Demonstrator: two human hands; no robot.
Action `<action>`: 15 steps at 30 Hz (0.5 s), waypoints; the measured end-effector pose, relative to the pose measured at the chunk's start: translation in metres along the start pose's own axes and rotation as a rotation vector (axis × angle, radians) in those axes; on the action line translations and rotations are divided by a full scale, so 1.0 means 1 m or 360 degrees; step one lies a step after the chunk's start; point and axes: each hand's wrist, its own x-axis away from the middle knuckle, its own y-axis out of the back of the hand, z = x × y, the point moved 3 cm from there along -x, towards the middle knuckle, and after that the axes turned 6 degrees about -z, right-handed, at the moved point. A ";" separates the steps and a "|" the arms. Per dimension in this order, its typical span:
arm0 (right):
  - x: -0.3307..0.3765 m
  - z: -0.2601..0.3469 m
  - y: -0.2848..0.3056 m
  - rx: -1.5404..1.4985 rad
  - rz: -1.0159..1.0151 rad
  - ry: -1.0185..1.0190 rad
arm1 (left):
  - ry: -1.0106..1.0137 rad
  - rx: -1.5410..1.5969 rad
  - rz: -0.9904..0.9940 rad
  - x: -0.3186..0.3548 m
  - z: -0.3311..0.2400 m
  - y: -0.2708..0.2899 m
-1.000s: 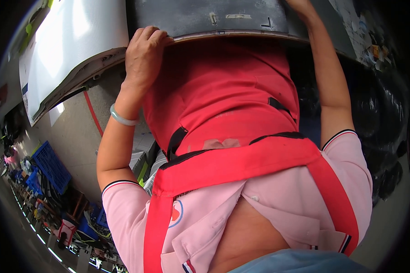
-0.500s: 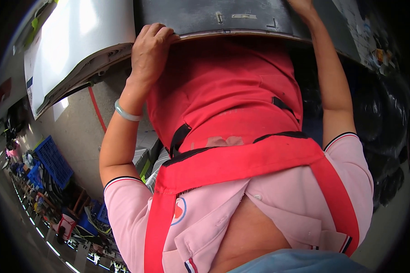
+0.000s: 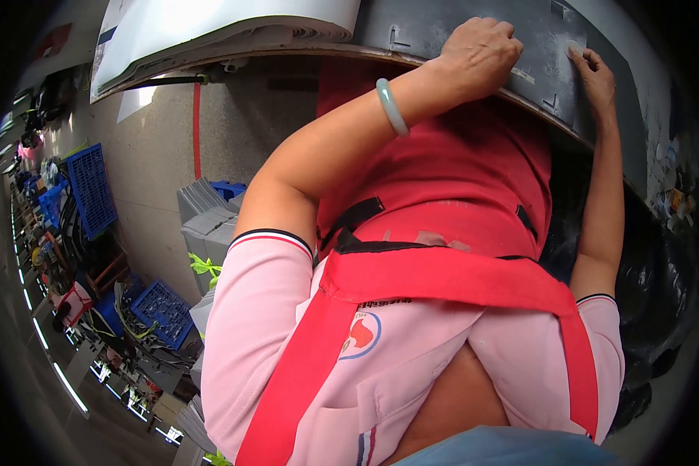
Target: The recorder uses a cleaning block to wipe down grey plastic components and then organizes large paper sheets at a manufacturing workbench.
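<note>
Concrete floor [image 3: 163, 147], blue crates [image 3: 92, 186] off left. Left hand [image 3: 481, 48] curled, gripping dark grey panel [image 3: 450, 31]; right hand [image 3: 594, 70] pressing fingertips flat against it, holding nothing.

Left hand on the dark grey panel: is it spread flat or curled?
Curled. The left hand rests knuckles-up on the dark grey plastic panel, fingers bent under at its edge; whether they clamp it, cannot tell.

A round badge [image 3: 359, 335], white with a red and blue figure, sits on the pink shirt beside the red apron strap [image 3: 303, 365]; no packages, signs or screens are legible elsewhere.
</note>
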 end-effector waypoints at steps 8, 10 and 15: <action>0.023 0.001 0.012 -0.0074 -0.0400 0.0242 | -0.0065 -0.0194 -0.0192 -0.005 0.015 -0.023; 0.043 0.015 0.013 -0.0332 -0.0045 0.0226 | -0.0072 -0.0226 -0.0222 -0.003 0.016 -0.018; 0.110 0.064 0.004 -0.0094 0.0139 0.0558 | 0.0076 -0.0193 -0.0050 0.001 0.016 -0.015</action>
